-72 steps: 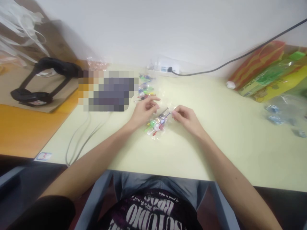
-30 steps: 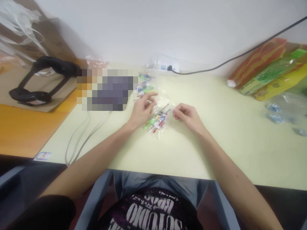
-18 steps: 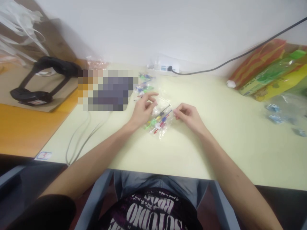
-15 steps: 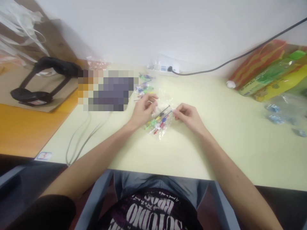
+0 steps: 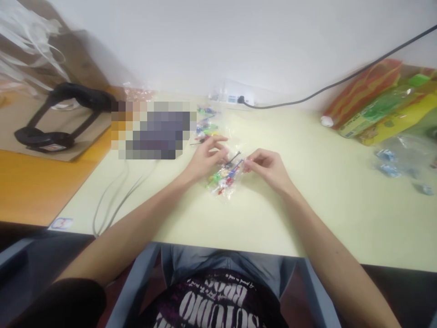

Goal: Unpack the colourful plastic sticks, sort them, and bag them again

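Note:
A small clear plastic bag (image 5: 223,176) with several coloured small parts in it lies on the pale yellow table (image 5: 259,205) between my hands. My left hand (image 5: 204,158) pinches the bag's top left edge with curled fingers. My right hand (image 5: 268,167) pinches the bag's top right corner, fingers closed. A thin dark stick (image 5: 235,158) pokes out at the bag's mouth.
More coloured small parts in clear bags (image 5: 205,124) lie behind my left hand. A power strip (image 5: 235,97) with a black cable sits at the wall. Headphones (image 5: 58,114) rest on cardboard at the left. Colourful packages (image 5: 382,105) and clear bags (image 5: 399,159) lie at the right. Grey cables (image 5: 116,196) trail off the front edge.
My hands have kept hold of the bag's mouth, shifting slightly closer together. The bag has stayed in nearly the same place on the table.

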Available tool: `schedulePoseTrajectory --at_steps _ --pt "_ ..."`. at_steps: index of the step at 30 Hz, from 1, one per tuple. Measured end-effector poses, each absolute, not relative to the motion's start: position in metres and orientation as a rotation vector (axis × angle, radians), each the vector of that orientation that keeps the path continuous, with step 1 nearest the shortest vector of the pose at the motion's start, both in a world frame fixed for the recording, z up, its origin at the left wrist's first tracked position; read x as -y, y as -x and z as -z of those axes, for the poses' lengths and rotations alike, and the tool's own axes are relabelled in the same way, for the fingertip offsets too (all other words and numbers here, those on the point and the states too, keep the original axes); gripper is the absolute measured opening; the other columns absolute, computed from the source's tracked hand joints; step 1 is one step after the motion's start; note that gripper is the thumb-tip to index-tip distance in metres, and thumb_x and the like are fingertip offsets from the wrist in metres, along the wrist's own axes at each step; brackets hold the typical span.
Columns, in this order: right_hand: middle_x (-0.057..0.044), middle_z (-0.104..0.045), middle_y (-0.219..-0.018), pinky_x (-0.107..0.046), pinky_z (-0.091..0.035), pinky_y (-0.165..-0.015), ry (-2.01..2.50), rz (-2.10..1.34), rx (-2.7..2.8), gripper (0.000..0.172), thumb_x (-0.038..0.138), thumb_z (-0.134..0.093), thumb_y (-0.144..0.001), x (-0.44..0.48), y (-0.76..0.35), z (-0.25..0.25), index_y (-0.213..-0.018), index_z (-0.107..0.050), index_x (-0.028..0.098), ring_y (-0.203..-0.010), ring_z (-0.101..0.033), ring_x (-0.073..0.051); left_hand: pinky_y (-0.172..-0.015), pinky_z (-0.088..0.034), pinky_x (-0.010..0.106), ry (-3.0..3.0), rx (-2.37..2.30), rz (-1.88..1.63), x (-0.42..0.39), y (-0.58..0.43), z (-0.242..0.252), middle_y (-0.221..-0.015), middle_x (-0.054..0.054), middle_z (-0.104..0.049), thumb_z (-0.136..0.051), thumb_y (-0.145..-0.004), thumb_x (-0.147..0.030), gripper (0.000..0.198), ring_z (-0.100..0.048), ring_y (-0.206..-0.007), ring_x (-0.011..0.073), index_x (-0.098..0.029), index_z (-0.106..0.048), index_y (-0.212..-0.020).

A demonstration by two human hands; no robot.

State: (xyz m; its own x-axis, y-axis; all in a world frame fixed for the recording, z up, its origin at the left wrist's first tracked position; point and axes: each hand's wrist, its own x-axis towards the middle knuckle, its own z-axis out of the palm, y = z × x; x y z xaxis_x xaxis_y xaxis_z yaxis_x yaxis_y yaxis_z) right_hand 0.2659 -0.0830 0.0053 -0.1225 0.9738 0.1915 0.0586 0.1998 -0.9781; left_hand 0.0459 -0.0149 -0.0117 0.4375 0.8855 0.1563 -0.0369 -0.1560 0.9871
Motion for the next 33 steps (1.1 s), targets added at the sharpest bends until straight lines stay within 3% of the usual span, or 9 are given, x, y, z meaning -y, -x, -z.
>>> schedulePoseTrajectory --at_steps 4,10,26,33 --pt "-0.005 -0.075 -0.077 -0.033 -0.058 -0.070 1.035 -1.116 1.429 0.032 0.049 -0.084 -0.078 0.084 -0.265 -0.006 -0.076 -0.070 0.020 -0.069 -0.070 -0.019 -0.081 -0.057 0.031 -1.544 -0.728 -0.914 0.013 -0.047 0.014 -0.105 0.008 -0.071 -0.074 -0.087 -0.047 0.052 -0.070 -0.090 0.0191 -0.018 -0.062 -0.130" --pt "-0.005 -0.075 -0.076 -0.034 -0.058 -0.069 1.017 -1.133 1.434 0.031 0.048 -0.084 -0.078 0.083 -0.266 -0.004 -0.076 -0.071 0.020 -0.068 -0.070 -0.018 -0.088 -0.054 0.033 -1.610 -0.689 -0.881 0.016 -0.050 0.010 -0.109 0.011 -0.074 -0.075 -0.087 -0.047 0.037 -0.070 -0.100 0.0224 -0.015 -0.074 -0.107" --pt "0.000 -0.065 -0.069 -0.030 -0.051 -0.064 1.081 -1.098 1.445 0.037 0.049 -0.082 -0.080 0.079 -0.270 -0.001 -0.073 -0.060 0.021 -0.063 -0.061 -0.014 -0.082 -0.056 0.032 -1.512 -0.769 -0.933 0.012 -0.048 0.018 -0.095 0.008 -0.076 -0.075 -0.086 -0.047 0.033 -0.072 -0.088 0.0202 -0.016 -0.073 -0.096" --pt "0.005 -0.065 -0.075 -0.027 -0.051 -0.060 1.062 -1.132 1.305 0.051 0.048 -0.087 -0.073 0.076 -0.268 0.003 -0.103 -0.051 0.027 -0.060 -0.060 -0.012 -0.083 -0.055 0.030 -1.508 -0.798 -0.946 0.011 -0.047 0.019 -0.096 0.007 -0.076 -0.074 -0.087 -0.048 0.032 -0.072 -0.090 0.0197 -0.017 -0.073 -0.096"
